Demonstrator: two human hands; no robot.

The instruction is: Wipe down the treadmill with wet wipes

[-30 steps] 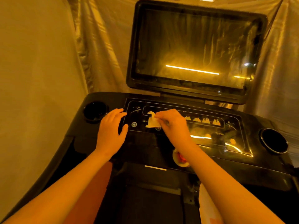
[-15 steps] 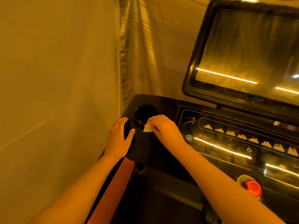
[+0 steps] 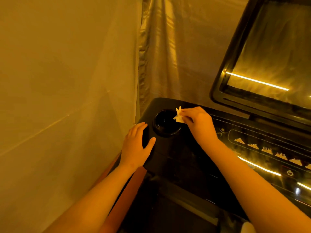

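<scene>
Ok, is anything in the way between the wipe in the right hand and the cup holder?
Nothing visible. The right hand pinches the wipe at the right rim of the cup holder. The left hand rests flat on the console to its left, clear of the opening.

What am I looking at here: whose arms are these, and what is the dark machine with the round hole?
No robot here: a person wears a camera on the head, so you look down along their own bare arms. The dark machine is a treadmill console, with a big screen and a control panel of small symbols. The round hole is its cup holder. The right hand pinches a small crumpled wet wipe at the holder's rim. The left hand rests open on the console beside it, holding nothing.
</scene>
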